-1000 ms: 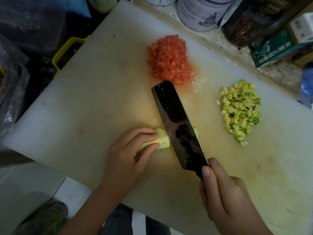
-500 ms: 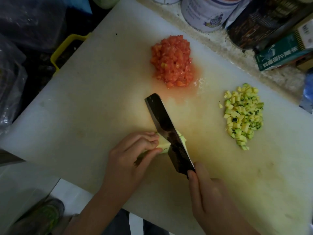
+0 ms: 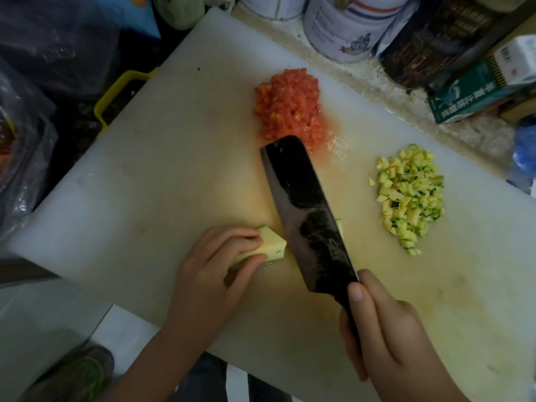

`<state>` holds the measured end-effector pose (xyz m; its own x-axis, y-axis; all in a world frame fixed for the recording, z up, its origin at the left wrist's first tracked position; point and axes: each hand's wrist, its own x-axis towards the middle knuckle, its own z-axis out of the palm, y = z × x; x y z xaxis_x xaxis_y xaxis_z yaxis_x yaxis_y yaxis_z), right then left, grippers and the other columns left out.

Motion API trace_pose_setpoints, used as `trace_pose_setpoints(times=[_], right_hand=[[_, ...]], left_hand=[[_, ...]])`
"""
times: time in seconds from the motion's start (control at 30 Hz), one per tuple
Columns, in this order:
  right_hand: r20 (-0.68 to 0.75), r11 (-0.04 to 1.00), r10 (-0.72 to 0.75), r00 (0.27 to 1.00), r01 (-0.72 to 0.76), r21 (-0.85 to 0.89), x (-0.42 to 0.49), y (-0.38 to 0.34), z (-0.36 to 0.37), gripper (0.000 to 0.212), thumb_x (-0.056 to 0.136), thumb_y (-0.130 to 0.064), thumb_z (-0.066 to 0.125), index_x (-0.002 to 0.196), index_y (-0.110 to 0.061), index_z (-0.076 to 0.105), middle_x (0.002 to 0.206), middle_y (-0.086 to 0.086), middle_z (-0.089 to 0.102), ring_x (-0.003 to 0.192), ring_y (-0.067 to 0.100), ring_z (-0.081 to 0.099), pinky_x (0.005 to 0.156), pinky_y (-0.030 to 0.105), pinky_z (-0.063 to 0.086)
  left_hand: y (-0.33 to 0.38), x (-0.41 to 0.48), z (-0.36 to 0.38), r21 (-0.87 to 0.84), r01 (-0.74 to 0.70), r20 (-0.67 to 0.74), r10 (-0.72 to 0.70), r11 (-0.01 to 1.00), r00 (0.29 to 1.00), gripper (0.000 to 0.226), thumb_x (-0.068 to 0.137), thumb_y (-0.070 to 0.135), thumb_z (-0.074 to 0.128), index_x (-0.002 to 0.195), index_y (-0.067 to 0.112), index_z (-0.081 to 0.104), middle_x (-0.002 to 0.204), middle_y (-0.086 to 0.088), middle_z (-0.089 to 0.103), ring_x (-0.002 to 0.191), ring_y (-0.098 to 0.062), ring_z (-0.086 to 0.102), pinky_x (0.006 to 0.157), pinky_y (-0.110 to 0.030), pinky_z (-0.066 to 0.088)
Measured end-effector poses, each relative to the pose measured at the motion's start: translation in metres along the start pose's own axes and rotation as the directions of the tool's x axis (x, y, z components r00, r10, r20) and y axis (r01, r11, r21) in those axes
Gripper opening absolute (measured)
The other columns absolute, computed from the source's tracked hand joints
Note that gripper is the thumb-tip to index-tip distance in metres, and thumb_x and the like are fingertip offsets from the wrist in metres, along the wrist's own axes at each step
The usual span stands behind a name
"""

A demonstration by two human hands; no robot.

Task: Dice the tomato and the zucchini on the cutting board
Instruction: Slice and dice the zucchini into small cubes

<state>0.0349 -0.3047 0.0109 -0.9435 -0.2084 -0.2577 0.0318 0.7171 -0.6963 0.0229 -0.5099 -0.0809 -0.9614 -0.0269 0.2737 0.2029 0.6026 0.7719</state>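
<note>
Two piles on board: tomato at 12 o'clock, dice at 3.
Left hand: pinches zucchini at 7.
Right hand: grips cleaver.
Risk: blade beside fingertips — a slip could nick them.

The white rectangular plastic cutting board is stained yellowish across its middle and near right corner. A pale pink smear lies beside the heap of diced tomato toward its far edge. That heap is orange-red, flecked with a few pale yellow bits. The heap of diced zucchini near the right edge is pale yellow-green, speckled with dark green skin. The uncut zucchini block by the near edge is pale yellow with a thin green rim. The broad cleaver blade is mottled black, greyer along its left side. Beyond the far edge, a round white tin bears red and blue stripes and a purple print, and a green carton carries white characters.
</note>
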Motion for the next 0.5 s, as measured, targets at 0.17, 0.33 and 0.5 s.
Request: trace_pose_setpoints(times=[0.17, 0.33, 0.5], right_hand=[[0.01, 0.996, -0.012, 1.0, 0.013, -0.089, -0.006, 0.007, 0.004, 0.038, 0.087, -0.074, 0.016, 0.088, -0.046, 0.041, 0.047, 0.003, 0.045, 0.037, 0.014, 0.04, 0.042, 0.034, 0.035], [-0.022, 0.993, -0.019, 1.0, 0.016, -0.119, -0.007, 0.008, 0.008, 0.037, 0.086, -0.076, 0.013, 0.091, -0.049, 0.038, 0.049, -0.002, 0.043, 0.041, 0.011, 0.04, 0.044, 0.021, 0.027], [-0.016, 0.99, -0.039, 0.999, 0.036, -0.139, -0.006, 0.006, 0.012, 0.028, 0.092, -0.068, 0.016, 0.093, -0.049, 0.036, 0.047, -0.006, 0.038, 0.038, 0.008, 0.037, 0.042, 0.018, 0.021]], left_hand=[[-0.001, 0.0, 0.001, -0.013, -0.019, -0.037, 0.018, 1.0, 0.999, 0.02, 0.087, 0.022, 0.067, 0.091, 0.005, 0.074, 0.103, 0.0, 0.071, 0.101, -0.01, 0.064, 0.095, -0.021, 0.047], [-0.002, -0.001, 0.002, -0.022, -0.022, -0.063, 0.02, 1.0, 0.998, 0.018, 0.086, 0.021, 0.068, 0.092, 0.004, 0.075, 0.102, 0.0, 0.071, 0.1, -0.009, 0.064, 0.095, -0.02, 0.048], [-0.001, -0.001, 0.003, -0.049, -0.015, -0.073, 0.012, 0.999, 0.997, 0.019, 0.086, 0.023, 0.068, 0.089, 0.005, 0.075, 0.1, 0.001, 0.072, 0.099, -0.008, 0.065, 0.093, -0.021, 0.049]])
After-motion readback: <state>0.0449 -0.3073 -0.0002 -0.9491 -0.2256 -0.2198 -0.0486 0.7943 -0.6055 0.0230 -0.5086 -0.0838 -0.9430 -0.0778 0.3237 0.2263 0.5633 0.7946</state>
